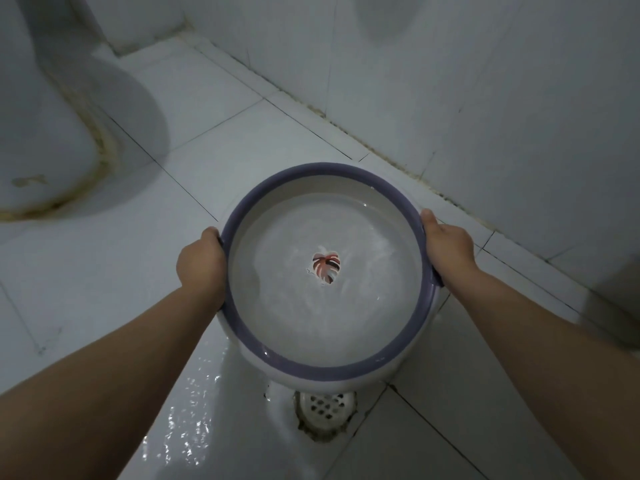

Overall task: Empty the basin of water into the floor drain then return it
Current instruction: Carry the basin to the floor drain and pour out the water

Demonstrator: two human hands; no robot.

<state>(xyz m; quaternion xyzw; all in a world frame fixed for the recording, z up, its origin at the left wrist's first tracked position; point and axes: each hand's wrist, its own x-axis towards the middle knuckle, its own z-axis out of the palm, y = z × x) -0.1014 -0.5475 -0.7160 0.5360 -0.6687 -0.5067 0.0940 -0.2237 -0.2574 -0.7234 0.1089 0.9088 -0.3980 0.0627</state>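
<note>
A round white basin with a purple rim (pixel 313 169) is held above the tiled floor, with water and a leaf print at its bottom. My left hand (pixel 202 263) grips the rim on the left side. My right hand (pixel 446 245) grips it on the right, thumb over the rim. The water inside is rippling. The white perforated floor drain (pixel 325 407) lies just below the basin's near edge, partly hidden by it. Water runs down from the near edge onto the floor beside the drain.
A white toilet base (pixel 45 143) with stained sealant stands at the left. A tiled wall (pixel 485 98) runs diagonally along the back and right. The floor tiles near the drain are wet and glossy.
</note>
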